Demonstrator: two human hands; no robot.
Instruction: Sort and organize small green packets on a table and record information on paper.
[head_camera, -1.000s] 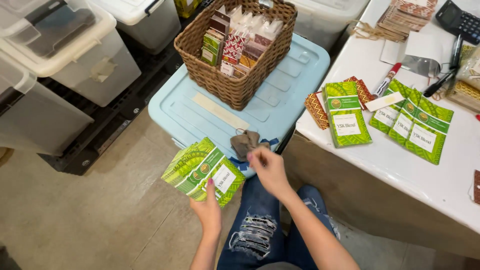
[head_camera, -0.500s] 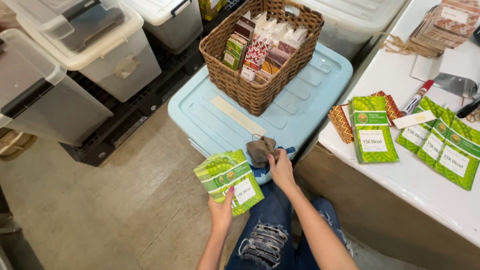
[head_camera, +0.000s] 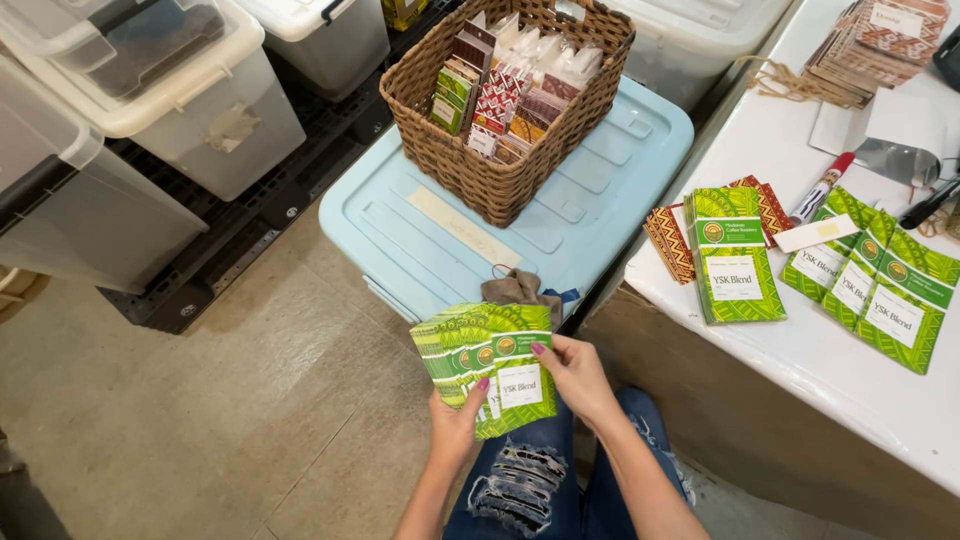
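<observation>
far left: clear lidded storage bins (head_camera: 150, 110) stand on a black floor rack (head_camera: 250, 225), well apart from the hands.

left hand (head_camera: 455, 425): forearm rises from the bottom edge, palm turned toward the camera side, thumb laid across the front of a fanned stack of green packets (head_camera: 485, 355). the hand grips the stack from below at its lower left corner. the packets are held upright and slightly fanned, above the person's lap in torn blue jeans (head_camera: 530, 480).

right hand (head_camera: 575, 375): forearm enters from the lower right, wrist bent inward, fingers curled around the right edge of the same stack, thumb on the front packet beside its white label. both hands grasp the stack; it lies between them, just in front of a light blue bin lid (head_camera: 450, 235).

on that lid stands a wicker basket (head_camera: 470, 165) filled with upright packets. a small brown cloth bag (head_camera: 520, 287) rests at the lid's near edge, just above the held stack.

right: a white table (head_camera: 800, 380) bears more green packets (head_camera: 735, 255), patterned red packets (head_camera: 670, 240) and a red-capped marker (head_camera: 822, 185).
</observation>
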